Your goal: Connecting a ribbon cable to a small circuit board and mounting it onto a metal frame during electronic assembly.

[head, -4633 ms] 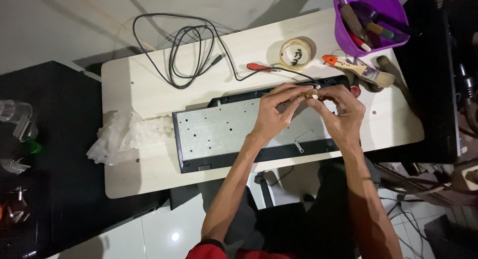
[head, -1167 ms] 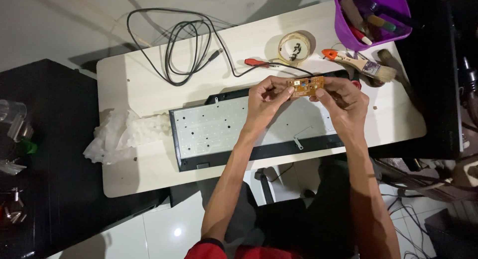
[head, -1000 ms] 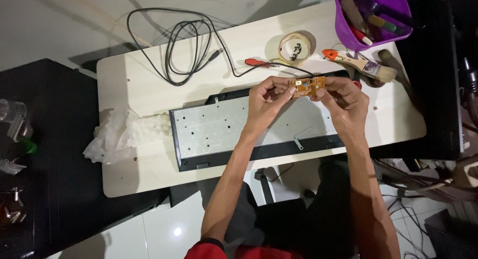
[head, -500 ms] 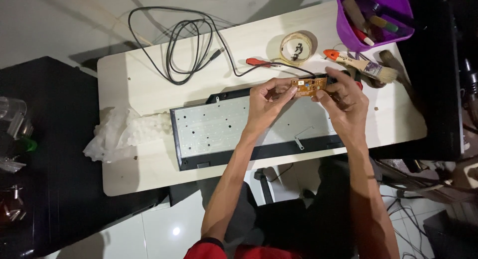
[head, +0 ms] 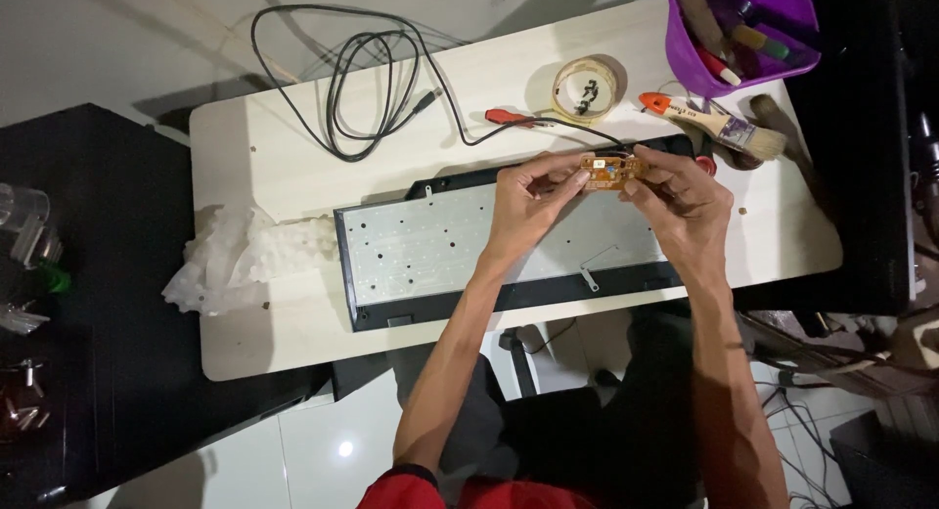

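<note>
Head view looks straight down on our two hands raised over a pale tabletop (head: 293, 167), and between them we hold a small orange circuit board (head: 610, 170): our left hand (head: 523, 208) pinches its left end with the fingertips, and our right hand (head: 685, 201) grips its right end, both closed on it. The board sits above the far edge of an opened keyboard (head: 469, 255), whose grey metal backplate lies bare in its black frame across the middle of the tabletop. A thin black wire runs from the board toward 11 o'clock, joining a coiled black cable (head: 362, 79) on the far left of the tabletop. Just beyond the board, at 12 o'clock, lies a roll of tape (head: 585, 87), with a red-handled screwdriver (head: 514, 118) beside it at 10 o'clock from the board. At 2 o'clock we see a paintbrush (head: 719, 128) with an orange handle, and beyond it a purple tub (head: 685, 64) holding tools. At 9 o'clock from the keyboard, crumpled white plastic wrap (head: 240, 260) rests on the tabletop's left edge.
</note>
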